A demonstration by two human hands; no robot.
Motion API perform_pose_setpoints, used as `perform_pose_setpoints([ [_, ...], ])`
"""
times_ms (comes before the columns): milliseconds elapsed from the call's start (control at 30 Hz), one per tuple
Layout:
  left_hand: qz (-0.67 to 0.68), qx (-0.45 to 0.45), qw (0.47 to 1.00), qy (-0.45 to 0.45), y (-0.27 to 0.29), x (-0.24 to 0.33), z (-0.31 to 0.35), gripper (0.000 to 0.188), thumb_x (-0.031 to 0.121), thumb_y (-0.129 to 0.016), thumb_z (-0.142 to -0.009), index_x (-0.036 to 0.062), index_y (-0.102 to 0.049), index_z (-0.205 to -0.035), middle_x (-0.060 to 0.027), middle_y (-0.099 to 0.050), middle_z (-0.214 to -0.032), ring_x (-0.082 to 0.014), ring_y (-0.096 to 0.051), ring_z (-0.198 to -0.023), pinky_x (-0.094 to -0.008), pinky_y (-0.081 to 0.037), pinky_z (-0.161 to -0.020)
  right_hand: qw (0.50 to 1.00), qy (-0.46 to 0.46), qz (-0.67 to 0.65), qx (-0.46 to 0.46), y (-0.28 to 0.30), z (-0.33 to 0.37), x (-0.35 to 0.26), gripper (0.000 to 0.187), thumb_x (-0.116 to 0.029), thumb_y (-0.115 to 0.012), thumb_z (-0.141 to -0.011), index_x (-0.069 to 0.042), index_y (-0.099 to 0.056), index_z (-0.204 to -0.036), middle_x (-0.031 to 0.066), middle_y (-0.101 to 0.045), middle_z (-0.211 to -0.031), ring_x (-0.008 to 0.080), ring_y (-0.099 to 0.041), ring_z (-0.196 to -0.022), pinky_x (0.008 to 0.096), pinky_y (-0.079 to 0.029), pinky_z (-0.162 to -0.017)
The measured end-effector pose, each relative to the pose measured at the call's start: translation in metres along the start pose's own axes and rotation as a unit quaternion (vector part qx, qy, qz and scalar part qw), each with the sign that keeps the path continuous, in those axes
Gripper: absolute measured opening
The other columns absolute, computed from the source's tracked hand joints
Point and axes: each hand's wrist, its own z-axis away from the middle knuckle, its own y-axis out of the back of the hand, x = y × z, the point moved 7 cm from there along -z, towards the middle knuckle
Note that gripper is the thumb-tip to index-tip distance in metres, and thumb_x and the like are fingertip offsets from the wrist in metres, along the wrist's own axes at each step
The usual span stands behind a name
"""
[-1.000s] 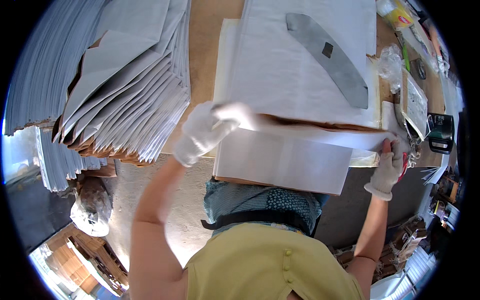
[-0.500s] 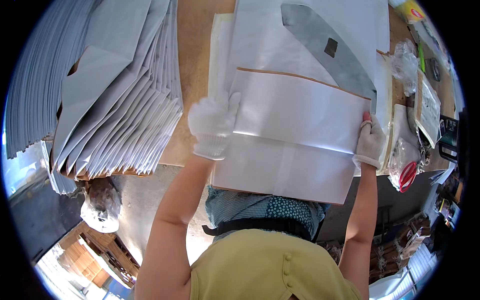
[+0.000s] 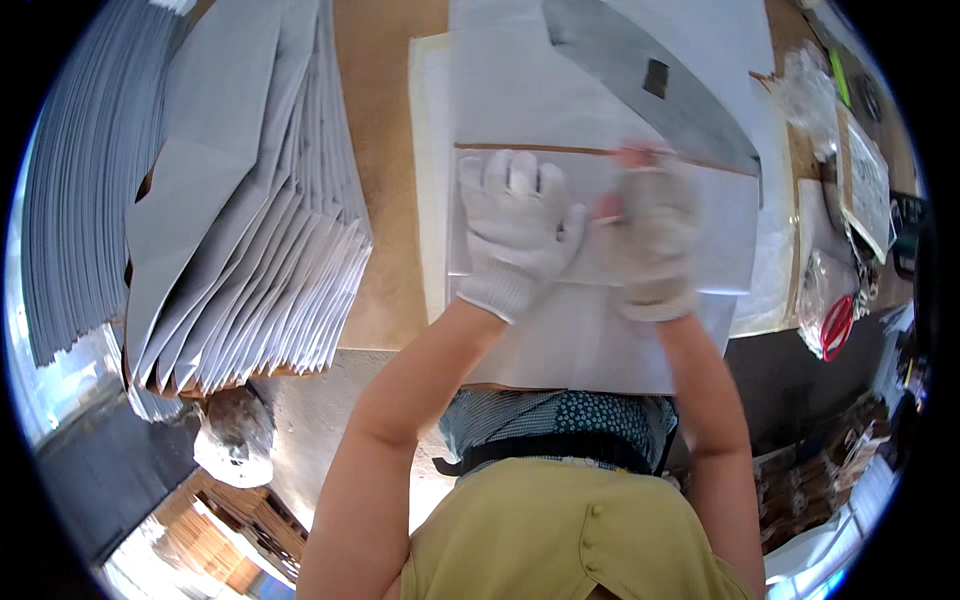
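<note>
A: Any labels to call here?
B: A dark square patch (image 3: 655,78) shows on the grey curved template (image 3: 610,45), lying aslant at the far side. Over on the right there's a white-faced board (image 3: 866,185); any print on it is too small to read.
A: And the hands?
B: Both are on the white creased sheet (image 3: 730,220), right in front of the person. The left hand (image 3: 518,225), in a white knit glove, is laid on the upper panel, fingers a little spread, thumb out to the side, tips close to the far brown edge (image 3: 555,149).
A: The right hand (image 3: 660,235)?
B: Gloved too, and badly blurred! Reddish patches show at its fingertips, the upper one right by that brown edge. Whether the fingers pinch anything, I can't tell.
A: So where is the sheet against the fingers?
B: Beneath them, with the upper panel running out past the right hand. The crease lies below the left palm, and the lower panel (image 3: 600,345) reaches past the near edge of the brown table (image 3: 385,200) toward the person's lap.
A: To the left?
B: A fanned pile of folded white papers (image 3: 240,290), a tight grey stack (image 3: 85,200) beyond it. Far right, red loops (image 3: 837,325) by a clear plastic bag (image 3: 820,285).
</note>
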Motion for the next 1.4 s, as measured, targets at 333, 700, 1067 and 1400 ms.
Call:
perform_pose_setpoints([
  [333, 0.035, 0.021, 0.999, 0.002, 0.008, -0.007, 0.0, 0.023, 0.016, -0.075, -0.079, 0.0037, -0.062, -0.093, -0.0138, -0.061, -0.099, -0.0366, -0.059, -0.096, -0.0489, -0.049, -0.086, 1.0, -0.026, 0.009, -0.004, 0.038, 0.023, 0.092, 0.038, -0.017, -0.064, -0.085, -0.006, -0.063, -0.122, 0.0167, -0.06, -0.127, 0.0396, -0.055, -0.124, 0.0498, -0.041, -0.11],
  [700, 0.054, 0.058, 0.992, -0.101, 0.061, 0.049, -0.022, 0.038, 0.007, -0.068, -0.082, 0.0117, -0.068, -0.12, -0.0104, -0.063, -0.119, -0.0347, -0.058, -0.112, -0.0493, -0.043, -0.1, 0.994, 0.054, 0.047, 0.084, 0.117, 0.005, 0.098, 0.028, -0.016, -0.073, -0.075, -0.012, -0.068, -0.102, 0.0107, -0.064, -0.125, 0.0368, -0.057, -0.125, 0.0484, -0.046, -0.105],
  [1067, 0.04, -0.052, 0.977, -0.205, 0.125, 0.138, 0.069, 0.018, 0.019, -0.075, -0.079, 0.0056, -0.062, -0.078, -0.0104, -0.062, -0.101, -0.033, -0.06, -0.095, -0.0526, -0.048, -0.085, 0.984, 0.133, 0.043, -0.115, 0.16, -0.017, 0.013, 0.004, -0.019, -0.07, -0.08, -0.016, -0.072, -0.08, 0.0053, -0.072, -0.089, 0.0253, -0.067, -0.104, 0.0387, -0.05, -0.096],
  [1400, -0.035, -0.3, 0.916, -0.263, -0.002, 0.158, 0.027, 0.02, 0.021, -0.057, -0.096, 0.0086, -0.068, -0.108, -0.0134, -0.07, -0.103, -0.0319, -0.071, -0.087, -0.0458, -0.058, -0.079, 0.983, -0.079, -0.106, -0.131, 0.121, 0.056, 0.134, 0.016, -0.013, -0.066, -0.088, -0.014, -0.074, -0.102, 0.0119, -0.07, -0.12, 0.0263, -0.064, -0.117, 0.0388, -0.05, -0.101],
])
